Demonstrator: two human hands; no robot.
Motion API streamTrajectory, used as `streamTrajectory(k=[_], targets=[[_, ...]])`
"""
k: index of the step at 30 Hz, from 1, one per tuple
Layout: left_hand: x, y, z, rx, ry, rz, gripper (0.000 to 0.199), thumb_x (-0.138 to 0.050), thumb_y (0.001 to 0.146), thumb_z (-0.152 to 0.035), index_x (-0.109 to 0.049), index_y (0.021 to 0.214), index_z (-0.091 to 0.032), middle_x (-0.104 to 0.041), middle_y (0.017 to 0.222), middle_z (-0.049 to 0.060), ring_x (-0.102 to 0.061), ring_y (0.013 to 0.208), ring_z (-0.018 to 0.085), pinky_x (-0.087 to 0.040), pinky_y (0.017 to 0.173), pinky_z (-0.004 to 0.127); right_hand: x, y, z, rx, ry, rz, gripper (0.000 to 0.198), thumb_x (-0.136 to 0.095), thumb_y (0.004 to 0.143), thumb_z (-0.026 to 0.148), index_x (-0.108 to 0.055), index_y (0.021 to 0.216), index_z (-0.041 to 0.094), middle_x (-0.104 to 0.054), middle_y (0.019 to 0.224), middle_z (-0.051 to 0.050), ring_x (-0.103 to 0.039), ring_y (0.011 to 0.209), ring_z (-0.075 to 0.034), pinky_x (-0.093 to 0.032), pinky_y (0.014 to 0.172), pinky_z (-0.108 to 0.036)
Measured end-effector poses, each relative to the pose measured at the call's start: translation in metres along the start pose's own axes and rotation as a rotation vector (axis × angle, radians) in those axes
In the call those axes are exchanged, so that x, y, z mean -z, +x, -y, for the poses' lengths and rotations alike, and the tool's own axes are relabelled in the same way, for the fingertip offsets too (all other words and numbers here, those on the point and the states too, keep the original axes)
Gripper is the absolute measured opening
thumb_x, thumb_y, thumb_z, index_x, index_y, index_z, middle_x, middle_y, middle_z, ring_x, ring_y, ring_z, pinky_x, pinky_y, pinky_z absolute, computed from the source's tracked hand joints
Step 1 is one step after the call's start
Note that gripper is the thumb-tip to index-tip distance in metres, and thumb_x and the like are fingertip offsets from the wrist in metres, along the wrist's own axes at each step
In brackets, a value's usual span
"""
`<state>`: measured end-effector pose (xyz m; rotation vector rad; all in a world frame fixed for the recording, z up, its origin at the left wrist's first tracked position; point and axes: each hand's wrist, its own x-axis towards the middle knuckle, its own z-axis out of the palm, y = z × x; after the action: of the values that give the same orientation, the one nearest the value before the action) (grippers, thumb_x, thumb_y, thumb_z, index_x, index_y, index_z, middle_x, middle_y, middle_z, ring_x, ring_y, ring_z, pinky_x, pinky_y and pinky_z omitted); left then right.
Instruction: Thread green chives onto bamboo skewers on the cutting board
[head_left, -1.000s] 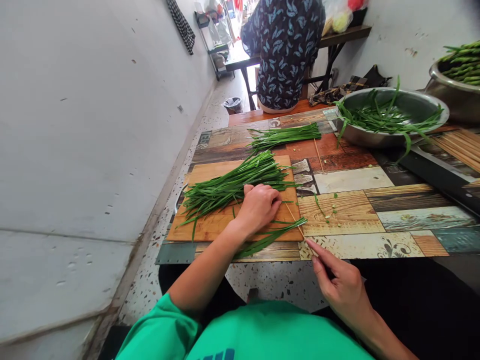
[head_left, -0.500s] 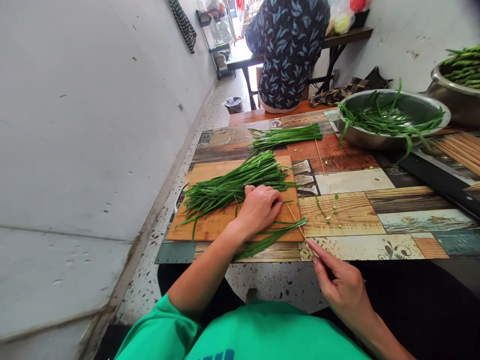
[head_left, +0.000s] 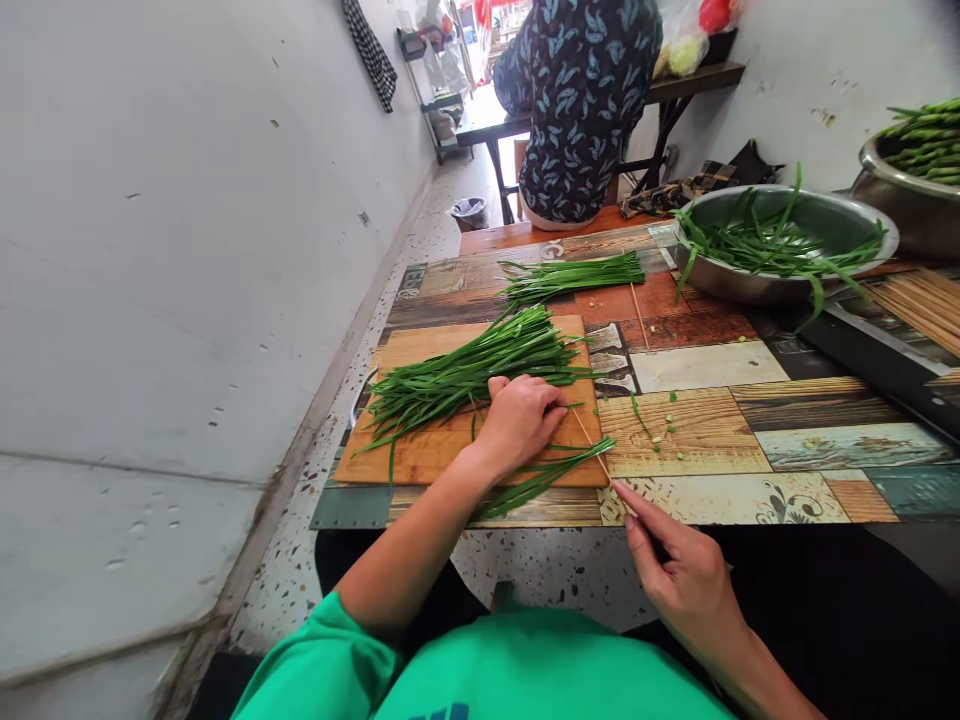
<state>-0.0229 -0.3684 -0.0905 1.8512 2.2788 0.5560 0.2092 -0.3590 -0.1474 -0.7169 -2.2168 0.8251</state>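
Note:
My right hand (head_left: pixel 679 565) pinches the lower end of a thin wooden skewer (head_left: pixel 586 432) at the table's front edge. Several garlic chives (head_left: pixel 544 478) are threaded on the skewer by their stem ends, their leaves trailing left over the cutting board's front edge. Fingers curled, my left hand (head_left: pixel 521 420) rests on the wooden cutting board (head_left: pixel 420 455), against the near side of a big pile of garlic chives (head_left: pixel 472 365). A single stem shows by its fingertips; what those fingers grip is hidden.
Beyond the board lies a skewered row of chives (head_left: pixel 574 275). To the right stand a metal bowl (head_left: pixel 739 288) of loose chives and a pot (head_left: pixel 900 210) of green stalks. A black-handled knife (head_left: pixel 870 365) and wooden skewers (head_left: pixel 919 305) lie nearby. A person (head_left: pixel 589 110) sits ahead.
The camera view has shifted very slightly. Both hands, the skewer and the chives stay practically where they were.

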Motion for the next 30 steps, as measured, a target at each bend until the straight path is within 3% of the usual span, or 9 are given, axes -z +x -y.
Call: streamTrajectory(k=[11, 19, 25, 30], targets=[[-0.002, 0.000, -0.001, -0.012, -0.008, -0.009, 0.014, -0.058, 0.085, -0.022, -0.070, 0.080, -0.019, -0.072, 0.085, 0.002, -0.062, 0.089, 0.018, -0.033, 0.080, 0.034, -0.001, 0.001, -0.002, -0.002, 0.003, 0.021, 0.035, -0.049, 0.088, 0.015, -0.064, 0.118, 0.005, -0.072, 0.105, -0.012, -0.072, 0.087, -0.015, -0.057, 0.076, -0.017], [-0.002, -0.002, -0.002, 0.023, -0.066, 0.011, 0.015, -0.057, 0.086, -0.023, -0.072, 0.083, -0.020, -0.072, 0.089, 0.002, -0.063, 0.091, 0.019, -0.031, 0.084, 0.036, -0.001, 0.002, 0.000, -0.008, 0.000, 0.002, 0.034, -0.049, 0.088, 0.016, -0.065, 0.117, 0.009, -0.073, 0.105, -0.010, -0.072, 0.088, -0.015, -0.057, 0.075, -0.017], [0.006, -0.011, -0.016, -0.144, -0.184, 0.155, 0.021, -0.052, 0.090, -0.024, -0.072, 0.085, -0.022, -0.072, 0.091, 0.001, -0.062, 0.092, 0.016, -0.034, 0.085, 0.033, -0.004, 0.016, 0.006, -0.021, -0.009, -0.052, 0.033, -0.049, 0.088, 0.017, -0.067, 0.114, 0.009, -0.073, 0.103, -0.011, -0.072, 0.088, -0.017, -0.057, 0.075, -0.018], [0.016, -0.007, -0.003, 0.011, 0.073, -0.005, 0.026, -0.048, 0.091, -0.024, -0.073, 0.087, -0.021, -0.069, 0.095, 0.005, -0.057, 0.095, 0.020, -0.035, 0.085, 0.036, -0.007, 0.017, 0.006, -0.034, -0.029, -0.030, 0.035, -0.046, 0.088, 0.018, -0.066, 0.117, 0.010, -0.073, 0.104, -0.011, -0.072, 0.086, -0.018, -0.058, 0.071, -0.019]])
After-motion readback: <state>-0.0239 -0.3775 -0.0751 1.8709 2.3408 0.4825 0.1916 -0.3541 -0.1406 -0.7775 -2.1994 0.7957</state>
